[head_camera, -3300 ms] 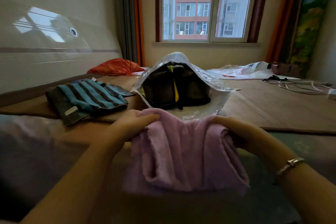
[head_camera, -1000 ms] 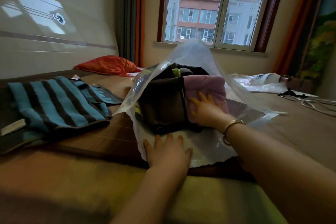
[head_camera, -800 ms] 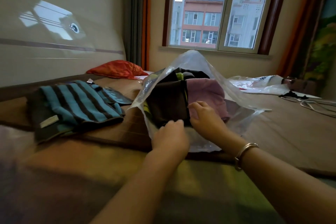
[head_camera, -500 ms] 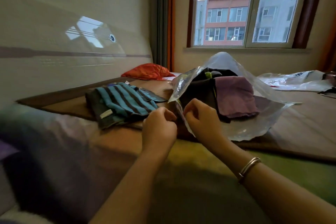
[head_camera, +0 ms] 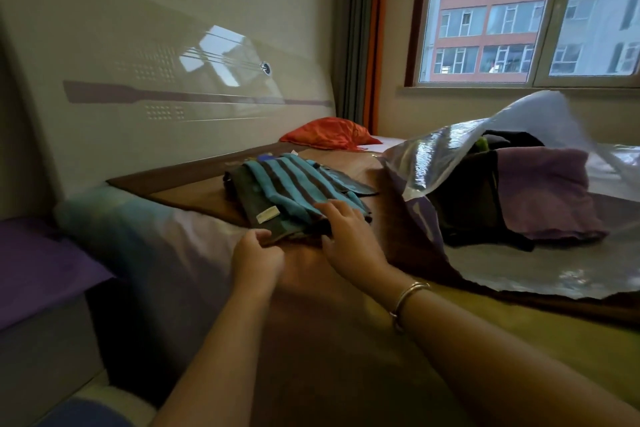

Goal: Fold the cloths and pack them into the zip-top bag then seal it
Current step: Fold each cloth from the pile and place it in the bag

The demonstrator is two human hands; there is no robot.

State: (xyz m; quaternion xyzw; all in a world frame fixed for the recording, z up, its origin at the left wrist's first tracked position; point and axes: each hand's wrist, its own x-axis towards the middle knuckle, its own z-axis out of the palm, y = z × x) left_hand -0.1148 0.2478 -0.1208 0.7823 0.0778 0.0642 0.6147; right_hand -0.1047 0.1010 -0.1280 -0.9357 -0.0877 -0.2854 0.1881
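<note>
Striped cloth (head_camera: 287, 191) gripped by left hand (head_camera: 256, 258), right hand (head_camera: 349, 236) touching.

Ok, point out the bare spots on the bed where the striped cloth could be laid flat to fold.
Bare mat lies in front of the striped cloth, between the two wrists and the near bed edge. A narrow strip runs between that cloth and the zip-top bag. It is crowded right, where the bag spreads, and far back by the orange cloth.
</note>
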